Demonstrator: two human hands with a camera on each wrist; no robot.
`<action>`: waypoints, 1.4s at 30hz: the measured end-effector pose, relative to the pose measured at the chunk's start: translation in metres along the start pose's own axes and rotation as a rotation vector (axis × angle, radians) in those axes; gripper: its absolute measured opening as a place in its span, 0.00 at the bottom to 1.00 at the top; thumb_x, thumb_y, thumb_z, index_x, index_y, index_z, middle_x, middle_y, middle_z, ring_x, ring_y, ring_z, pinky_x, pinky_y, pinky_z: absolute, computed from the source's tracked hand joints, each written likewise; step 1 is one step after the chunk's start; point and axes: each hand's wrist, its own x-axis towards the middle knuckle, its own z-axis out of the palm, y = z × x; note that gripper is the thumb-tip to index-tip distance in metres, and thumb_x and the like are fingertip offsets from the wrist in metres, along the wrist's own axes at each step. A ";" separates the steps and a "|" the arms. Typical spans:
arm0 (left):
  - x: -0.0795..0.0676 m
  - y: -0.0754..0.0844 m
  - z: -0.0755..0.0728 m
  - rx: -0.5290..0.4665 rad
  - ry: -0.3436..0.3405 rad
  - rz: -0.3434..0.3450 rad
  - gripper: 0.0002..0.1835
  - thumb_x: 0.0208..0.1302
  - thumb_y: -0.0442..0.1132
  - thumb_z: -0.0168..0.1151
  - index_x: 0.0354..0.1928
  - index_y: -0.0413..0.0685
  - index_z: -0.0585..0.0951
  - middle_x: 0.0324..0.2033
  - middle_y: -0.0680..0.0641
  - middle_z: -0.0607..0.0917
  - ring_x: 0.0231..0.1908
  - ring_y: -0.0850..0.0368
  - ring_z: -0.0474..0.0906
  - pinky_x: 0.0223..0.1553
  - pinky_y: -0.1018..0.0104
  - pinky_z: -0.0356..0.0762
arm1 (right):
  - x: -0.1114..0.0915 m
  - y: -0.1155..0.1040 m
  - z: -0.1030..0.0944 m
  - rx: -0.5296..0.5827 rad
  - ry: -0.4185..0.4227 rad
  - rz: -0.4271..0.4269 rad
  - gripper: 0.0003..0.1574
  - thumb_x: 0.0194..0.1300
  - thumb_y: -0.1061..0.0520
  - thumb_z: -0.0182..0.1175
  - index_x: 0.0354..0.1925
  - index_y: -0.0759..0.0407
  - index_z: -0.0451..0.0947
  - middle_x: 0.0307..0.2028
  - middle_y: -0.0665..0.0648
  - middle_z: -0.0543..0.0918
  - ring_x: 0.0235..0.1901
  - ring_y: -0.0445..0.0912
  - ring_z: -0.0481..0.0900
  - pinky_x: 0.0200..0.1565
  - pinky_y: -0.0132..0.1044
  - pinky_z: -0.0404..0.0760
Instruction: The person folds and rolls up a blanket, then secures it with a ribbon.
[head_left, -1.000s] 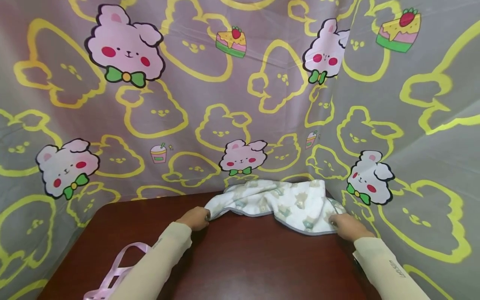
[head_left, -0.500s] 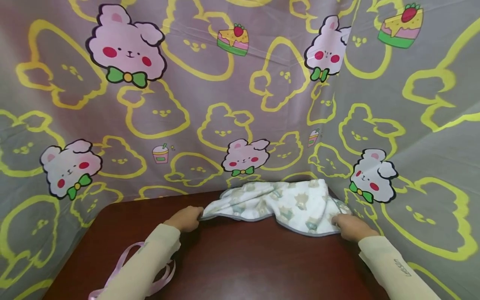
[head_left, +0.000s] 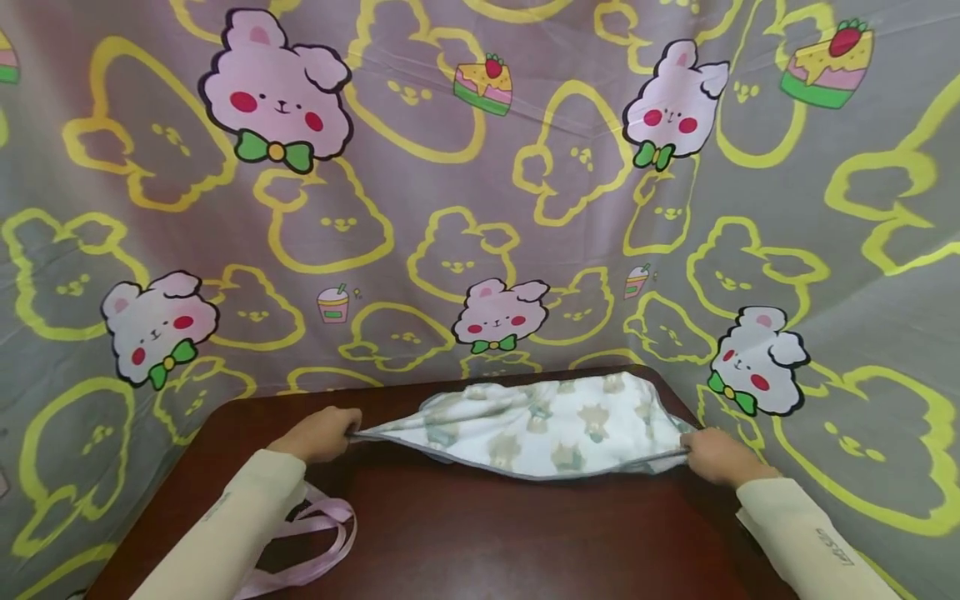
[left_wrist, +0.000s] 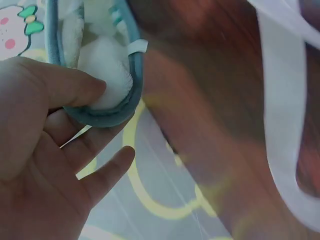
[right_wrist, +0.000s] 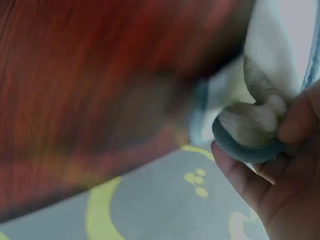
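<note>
"What are your hands doing?"

"My left hand [head_left: 321,435] is pinching one end of a bear-print towel [head_left: 547,425], thumb above and fingers beneath, my little finger sticking out straight. My right hand [head_left: 720,456] is pinching the bound edge at the other end, where the border is curling into a small loop."

"And what is the towel looking like?"

"It's spanning the gap between my hands, over the far part of the table [head_left: 480,533]. The pile is looking soft and fuzzy, white with tan and green bears, and a smooth grey-blue binding is running round it. It's tapering to a narrow point on my left and bunching fuller towards my right (a little white tag [left_wrist: 137,47] is poking out near my left thumb)."

"Anything else nearby?"

"A flat, ribbon-like pink strap [left_wrist: 284,100] is looping beside my left sleeve [head_left: 217,525] on the glossy, reddish-brown tabletop. Behind, a creased rabbit-print curtain [head_left: 465,183] is hanging."
</note>
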 end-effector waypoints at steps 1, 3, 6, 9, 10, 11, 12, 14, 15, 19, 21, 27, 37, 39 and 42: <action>-0.004 -0.003 -0.004 0.005 0.007 -0.003 0.12 0.58 0.23 0.57 0.32 0.51 0.76 0.23 0.55 0.74 0.22 0.58 0.68 0.25 0.61 0.67 | -0.001 0.000 -0.005 -0.002 0.006 -0.010 0.10 0.56 0.67 0.50 0.31 0.60 0.78 0.24 0.54 0.74 0.25 0.48 0.69 0.29 0.46 0.70; -0.011 -0.009 -0.012 0.010 0.024 0.000 0.12 0.57 0.23 0.56 0.32 0.50 0.76 0.23 0.55 0.74 0.23 0.58 0.67 0.25 0.61 0.67 | -0.003 -0.001 -0.015 -0.001 0.018 -0.041 0.12 0.56 0.66 0.49 0.34 0.62 0.80 0.27 0.55 0.77 0.27 0.48 0.72 0.31 0.47 0.72; -0.021 -0.016 -0.024 0.015 0.045 -0.005 0.12 0.56 0.23 0.55 0.31 0.51 0.75 0.23 0.55 0.74 0.23 0.58 0.67 0.26 0.61 0.67 | -0.008 -0.006 -0.030 0.046 0.009 -0.054 0.10 0.58 0.64 0.50 0.32 0.59 0.79 0.25 0.54 0.76 0.26 0.48 0.71 0.30 0.46 0.71; -0.030 -0.022 -0.035 0.010 0.064 0.006 0.13 0.56 0.23 0.55 0.31 0.51 0.75 0.23 0.56 0.73 0.24 0.59 0.68 0.27 0.60 0.67 | -0.015 -0.011 -0.045 0.095 -0.012 -0.049 0.08 0.63 0.59 0.52 0.27 0.56 0.75 0.23 0.52 0.73 0.25 0.46 0.69 0.29 0.43 0.68; -0.033 -0.024 -0.038 0.003 0.072 0.010 0.13 0.56 0.22 0.56 0.31 0.51 0.75 0.23 0.56 0.74 0.24 0.58 0.69 0.27 0.60 0.68 | -0.017 -0.012 -0.050 0.098 -0.019 -0.043 0.10 0.65 0.55 0.54 0.28 0.57 0.75 0.23 0.52 0.73 0.25 0.46 0.69 0.29 0.42 0.69; -0.035 -0.025 -0.041 0.005 0.085 0.014 0.13 0.56 0.22 0.56 0.31 0.52 0.75 0.24 0.56 0.74 0.25 0.58 0.69 0.28 0.60 0.69 | -0.019 -0.013 -0.056 0.107 -0.023 -0.043 0.11 0.66 0.52 0.56 0.30 0.57 0.76 0.24 0.52 0.74 0.26 0.45 0.69 0.29 0.42 0.69; -0.037 -0.027 -0.044 0.007 0.098 0.013 0.13 0.56 0.23 0.56 0.32 0.52 0.76 0.24 0.56 0.74 0.26 0.58 0.70 0.29 0.59 0.70 | -0.022 -0.014 -0.062 0.108 -0.022 -0.051 0.14 0.67 0.49 0.57 0.31 0.57 0.77 0.24 0.51 0.74 0.26 0.45 0.69 0.29 0.42 0.69; -0.041 -0.029 -0.051 0.011 0.122 0.024 0.12 0.57 0.23 0.57 0.34 0.50 0.78 0.26 0.55 0.76 0.28 0.57 0.72 0.31 0.57 0.72 | -0.025 -0.016 -0.076 0.108 -0.018 -0.055 0.21 0.66 0.41 0.59 0.35 0.59 0.79 0.26 0.51 0.75 0.27 0.45 0.70 0.30 0.41 0.70; -0.043 -0.029 -0.055 0.012 0.131 0.028 0.12 0.57 0.23 0.58 0.35 0.49 0.79 0.27 0.54 0.78 0.29 0.57 0.73 0.32 0.56 0.74 | -0.027 -0.017 -0.083 0.111 -0.013 -0.052 0.25 0.64 0.37 0.61 0.36 0.59 0.80 0.26 0.50 0.75 0.27 0.44 0.70 0.29 0.41 0.70; -0.047 -0.032 -0.071 0.014 0.152 0.043 0.11 0.58 0.24 0.58 0.38 0.46 0.83 0.29 0.52 0.81 0.31 0.56 0.74 0.35 0.53 0.75 | -0.031 -0.019 -0.103 0.138 -0.004 -0.042 0.31 0.57 0.30 0.64 0.32 0.56 0.79 0.21 0.49 0.72 0.23 0.44 0.67 0.25 0.39 0.67; -0.050 -0.033 -0.080 0.006 0.148 0.041 0.11 0.59 0.25 0.58 0.37 0.46 0.84 0.29 0.52 0.81 0.30 0.57 0.74 0.34 0.53 0.75 | -0.033 -0.018 -0.110 0.159 -0.013 -0.037 0.32 0.55 0.30 0.65 0.33 0.57 0.79 0.22 0.48 0.73 0.23 0.44 0.68 0.24 0.38 0.67; -0.066 -0.036 -0.104 -0.031 0.128 -0.015 0.07 0.60 0.27 0.62 0.38 0.43 0.85 0.29 0.52 0.82 0.29 0.57 0.75 0.33 0.53 0.75 | -0.036 -0.012 -0.136 0.133 -0.016 -0.106 0.25 0.58 0.36 0.66 0.32 0.57 0.80 0.23 0.46 0.76 0.23 0.40 0.70 0.25 0.35 0.70; -0.094 -0.028 -0.154 -0.053 0.088 -0.061 0.04 0.63 0.29 0.61 0.38 0.44 0.82 0.26 0.54 0.79 0.26 0.58 0.72 0.28 0.61 0.70 | -0.042 -0.021 -0.176 0.006 -0.037 -0.202 0.12 0.57 0.45 0.70 0.27 0.45 0.76 0.22 0.41 0.73 0.22 0.37 0.66 0.26 0.34 0.66; -0.097 -0.025 -0.163 -0.045 0.097 -0.065 0.04 0.63 0.30 0.62 0.38 0.44 0.82 0.26 0.54 0.80 0.26 0.57 0.72 0.27 0.61 0.70 | -0.041 -0.021 -0.186 0.012 -0.035 -0.190 0.12 0.54 0.46 0.73 0.29 0.45 0.79 0.22 0.41 0.74 0.23 0.37 0.67 0.26 0.35 0.67; -0.097 -0.023 -0.174 -0.005 0.119 -0.038 0.04 0.62 0.30 0.64 0.37 0.45 0.82 0.26 0.54 0.79 0.26 0.58 0.71 0.27 0.61 0.70 | -0.037 -0.020 -0.201 0.059 -0.077 -0.168 0.14 0.49 0.48 0.75 0.32 0.48 0.81 0.24 0.42 0.77 0.24 0.39 0.70 0.26 0.35 0.69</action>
